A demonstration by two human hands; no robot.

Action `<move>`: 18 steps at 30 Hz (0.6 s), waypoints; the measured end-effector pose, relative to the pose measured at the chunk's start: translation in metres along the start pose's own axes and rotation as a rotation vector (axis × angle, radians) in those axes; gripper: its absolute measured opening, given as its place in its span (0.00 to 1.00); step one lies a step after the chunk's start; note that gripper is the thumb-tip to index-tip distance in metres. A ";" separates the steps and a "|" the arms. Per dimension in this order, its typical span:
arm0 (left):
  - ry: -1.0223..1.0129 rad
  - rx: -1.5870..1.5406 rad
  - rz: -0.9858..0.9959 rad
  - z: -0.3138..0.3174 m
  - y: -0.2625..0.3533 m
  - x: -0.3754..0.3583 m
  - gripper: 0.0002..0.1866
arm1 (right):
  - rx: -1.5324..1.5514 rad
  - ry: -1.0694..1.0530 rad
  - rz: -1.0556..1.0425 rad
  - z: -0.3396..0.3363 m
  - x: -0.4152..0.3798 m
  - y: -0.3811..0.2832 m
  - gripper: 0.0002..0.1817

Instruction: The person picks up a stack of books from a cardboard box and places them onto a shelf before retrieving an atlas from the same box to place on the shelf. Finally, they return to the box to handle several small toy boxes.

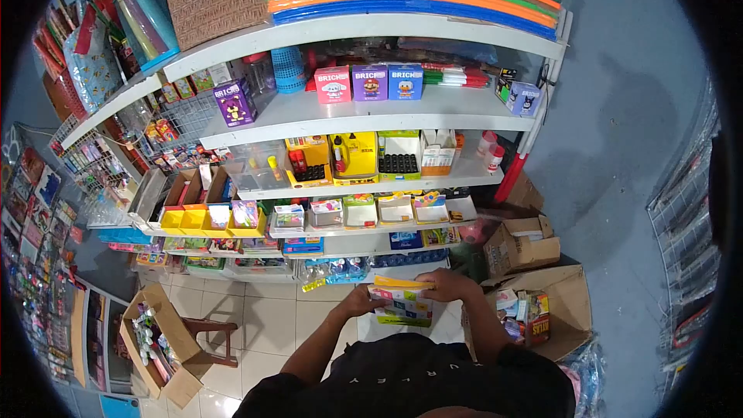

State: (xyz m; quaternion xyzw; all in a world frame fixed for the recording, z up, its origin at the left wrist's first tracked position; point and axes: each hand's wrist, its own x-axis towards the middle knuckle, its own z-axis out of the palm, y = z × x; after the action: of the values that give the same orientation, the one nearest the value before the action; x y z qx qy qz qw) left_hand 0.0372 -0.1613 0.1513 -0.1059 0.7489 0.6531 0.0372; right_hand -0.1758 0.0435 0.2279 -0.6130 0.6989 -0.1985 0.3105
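Close in front of my body is a colourful box (402, 307), white with small coloured squares, a yellow upper edge and a yellow-green lower edge. Its exact kind cannot be made out. My left hand (360, 302) is closed on its left side. At the upper right corner, my right hand (445, 285) grips it with the fingers over the yellow edge. Just beyond the box are the lowest shelves, with blue packs (348, 269) lying on them.
Ahead stands a white shelf rack (348, 135) with brick-toy boxes (333, 85) and small display trays (360, 211). On the right sits an open carton (573, 302) holding packages, with a smaller carton (507, 251) behind it. To the left, another carton (147, 302) rests on a brown stool (224, 340).
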 end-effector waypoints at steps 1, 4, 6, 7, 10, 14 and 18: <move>0.054 -0.128 0.023 0.006 -0.005 0.000 0.15 | 0.001 -0.004 -0.028 -0.002 0.003 -0.001 0.22; 0.227 -0.333 0.104 0.013 -0.009 -0.002 0.12 | 0.521 0.341 -0.020 -0.004 0.002 0.009 0.24; 0.357 -0.505 0.106 0.018 -0.006 0.005 0.10 | 0.700 0.521 -0.058 -0.005 -0.001 0.014 0.28; 0.410 -0.552 0.090 0.018 0.002 0.004 0.10 | 0.690 0.498 -0.021 -0.006 -0.002 0.010 0.29; 0.442 -0.786 0.231 0.019 0.011 0.013 0.09 | 0.547 0.401 0.110 0.008 -0.010 -0.005 0.32; 0.458 -0.887 0.262 0.013 0.020 0.021 0.08 | 0.681 0.451 0.092 0.053 0.004 -0.010 0.30; 0.314 -0.970 0.211 0.009 0.032 0.018 0.11 | 0.703 0.680 0.088 0.067 0.016 -0.014 0.26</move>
State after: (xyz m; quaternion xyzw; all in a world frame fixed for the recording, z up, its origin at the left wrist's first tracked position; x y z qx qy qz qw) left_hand 0.0123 -0.1507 0.1772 -0.1317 0.3635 0.9014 -0.1949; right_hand -0.1212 0.0325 0.1848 -0.3415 0.6765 -0.5980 0.2610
